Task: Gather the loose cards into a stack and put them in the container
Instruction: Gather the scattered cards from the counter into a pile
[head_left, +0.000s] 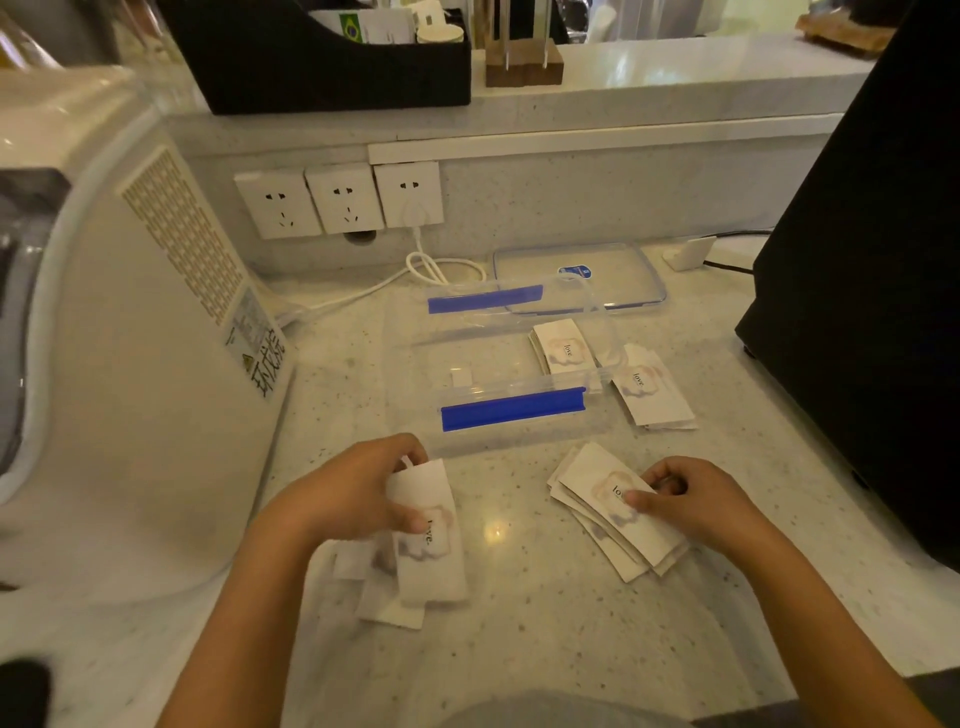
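White "love" cards (621, 512) lie scattered — clear container (498, 364) open.

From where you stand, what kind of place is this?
Probably a café or shop service counter: a speckled stone counter, a black organizer holding paper cups, and a white appliance beside triple wall sockets.

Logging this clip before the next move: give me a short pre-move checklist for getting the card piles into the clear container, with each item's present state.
1. Container open, lid off and lying behind it: ok.
2. Room inside: one stack in container at its right end, the rest bare: ok.
3. Left hand has a grip on the left cards: ok, thumb on top.
4. Left cards squared: not ok, loose ones fan out underneath.
5. Right hand on the right pile: pinching the top; pile splayed, not ok.
6. All cards gathered: not ok, another pile lies on the counter right of the container.
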